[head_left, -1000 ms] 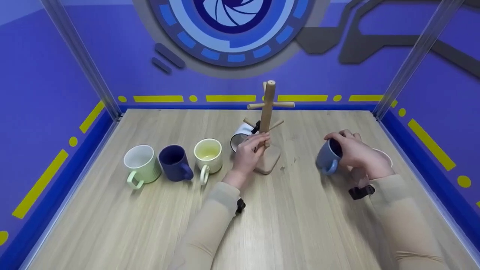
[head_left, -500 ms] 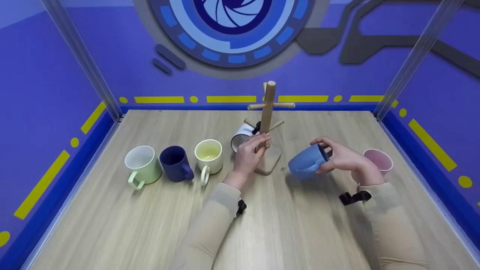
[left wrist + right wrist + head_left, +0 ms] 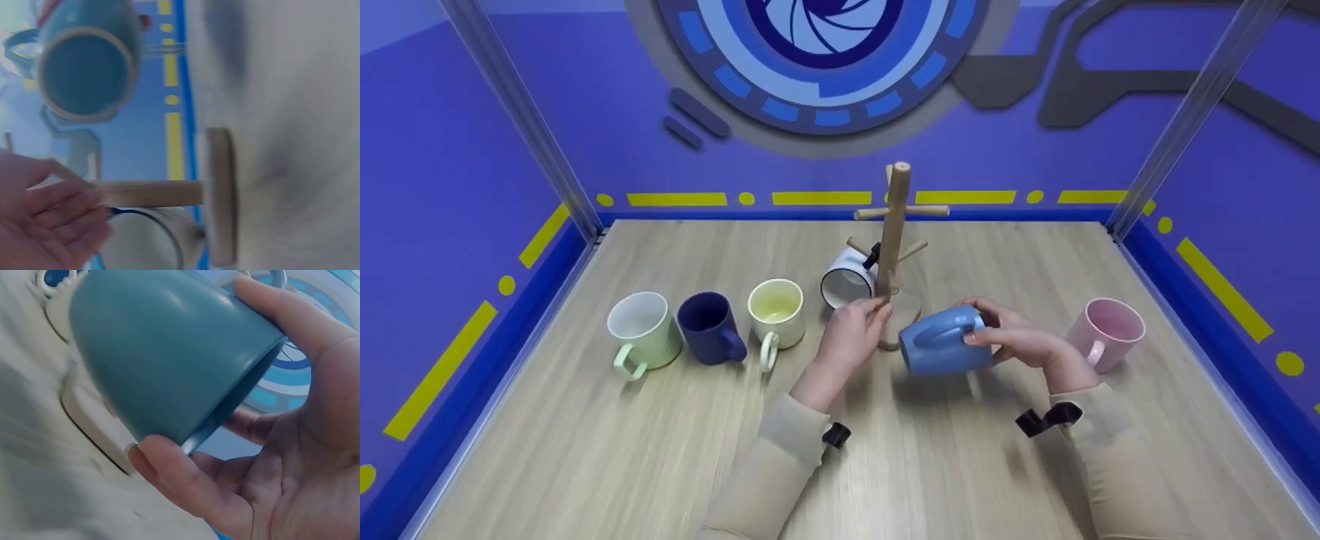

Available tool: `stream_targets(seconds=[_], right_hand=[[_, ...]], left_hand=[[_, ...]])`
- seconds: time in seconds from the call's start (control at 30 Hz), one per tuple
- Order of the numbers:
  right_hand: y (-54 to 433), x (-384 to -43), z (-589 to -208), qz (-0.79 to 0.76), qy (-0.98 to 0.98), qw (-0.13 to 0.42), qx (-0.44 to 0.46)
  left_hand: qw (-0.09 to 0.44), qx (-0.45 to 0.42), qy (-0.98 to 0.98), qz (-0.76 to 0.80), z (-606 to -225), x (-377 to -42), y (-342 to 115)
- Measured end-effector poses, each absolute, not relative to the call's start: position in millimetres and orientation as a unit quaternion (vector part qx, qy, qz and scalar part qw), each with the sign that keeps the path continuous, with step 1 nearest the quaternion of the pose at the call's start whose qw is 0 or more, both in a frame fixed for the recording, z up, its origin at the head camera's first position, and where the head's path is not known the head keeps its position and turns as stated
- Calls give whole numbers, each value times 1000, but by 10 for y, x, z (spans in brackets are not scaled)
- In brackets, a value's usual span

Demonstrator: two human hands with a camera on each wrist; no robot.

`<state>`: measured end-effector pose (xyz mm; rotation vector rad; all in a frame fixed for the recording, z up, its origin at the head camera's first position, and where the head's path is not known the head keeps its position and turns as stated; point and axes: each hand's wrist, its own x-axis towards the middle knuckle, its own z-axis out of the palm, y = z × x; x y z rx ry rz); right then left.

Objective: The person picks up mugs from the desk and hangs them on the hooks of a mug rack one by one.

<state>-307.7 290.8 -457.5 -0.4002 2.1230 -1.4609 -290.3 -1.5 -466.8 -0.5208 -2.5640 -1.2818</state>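
Note:
A blue mug (image 3: pixel 934 349) is held tilted on its side in my right hand (image 3: pixel 1024 337), its base toward the left and its handle on top. In the right wrist view, the thumb and fingers (image 3: pixel 185 478) grip the mug's rim. The wooden mug tree (image 3: pixel 892 232) stands just beyond. My left hand (image 3: pixel 847 334) is beside the lower part of its post, fingers loosely bent with nothing held between them; whether they touch the wood I cannot tell. Behind that hand, a white mug (image 3: pixel 846 286) with a dark rim hangs tilted, its black handle at a lower peg.
On the left stand a light green mug (image 3: pixel 649 330), a navy mug (image 3: pixel 706 330) and a pale yellow mug (image 3: pixel 777 315), all upright. A pink mug (image 3: pixel 1110 330) is upright on the right. Purple-blue panels (image 3: pixel 780 169) enclose the wooden table (image 3: pixel 585 465).
My right hand has lifted the blue mug off the table, carried it left toward the mug tree and tipped it over. The left hand has slipped off the tree's lower front peg, downward.

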Motion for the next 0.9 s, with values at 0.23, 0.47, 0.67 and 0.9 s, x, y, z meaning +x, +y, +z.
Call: stream_targets(seconds=[0.23,0.47,0.67,0.9], right_hand=[[2713,-3015,-4592,-577,754,295,-109],[2520,-3028,-4563,-561,766,310,-48],[2483,-3118,-4479,-508,794,314,-112],[2367,-3231,-4494,-524,801,274,-93]], left_hand=[[-116,-198,-878,-419,-4479,-2776,-75],[-129,-188,-877,-422,-4546,-2825,-149],[-135,-174,-852,-475,-4663,-2924,-233],[-141,-141,-823,-532,-4784,-3004,-259]])
